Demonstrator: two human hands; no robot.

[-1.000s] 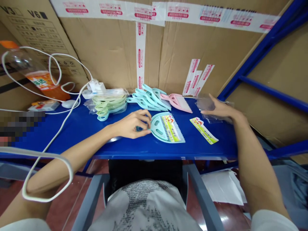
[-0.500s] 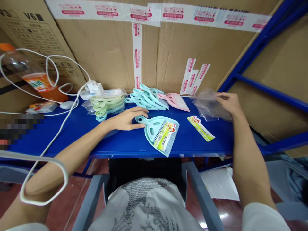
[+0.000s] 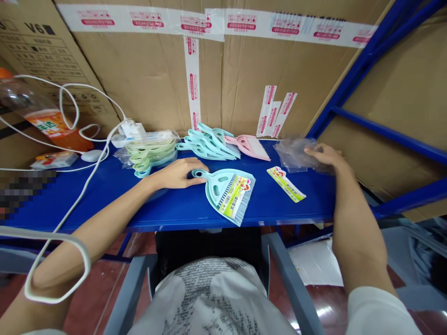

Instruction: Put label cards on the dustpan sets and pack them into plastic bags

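Note:
A light blue mini dustpan (image 3: pixel 214 186) with a small brush (image 3: pixel 243 204) nested in it lies near the front edge of the blue table. A printed card label sits across the brush. My left hand (image 3: pixel 179 173) is at the dustpan's looped handle, thumb and forefinger closed around its end. On the right, my right hand (image 3: pixel 324 155) is low over thin clear plastic bags (image 3: pixel 292 153), its fingers pinching at them; the fingertips are partly hidden. A loose yellow-green card label (image 3: pixel 286 184) lies flat between the dustpan and the bags.
At the back are stacked blue dustpans (image 3: pixel 206 145), a pink dustpan set (image 3: pixel 249 146) and green ones (image 3: pixel 150 151) with plastic wrap. Left stand an orange drink bottle (image 3: pixel 52 123) and a looping white cable (image 3: pixel 94 172). Cardboard (image 3: pixel 139 70) walls the back; a blue frame (image 3: pixel 352 79) rises right.
My right hand has lowered the plastic it was lifting down onto the table. My left fingers have drawn closer together at the dustpan handle. The view has shifted slightly.

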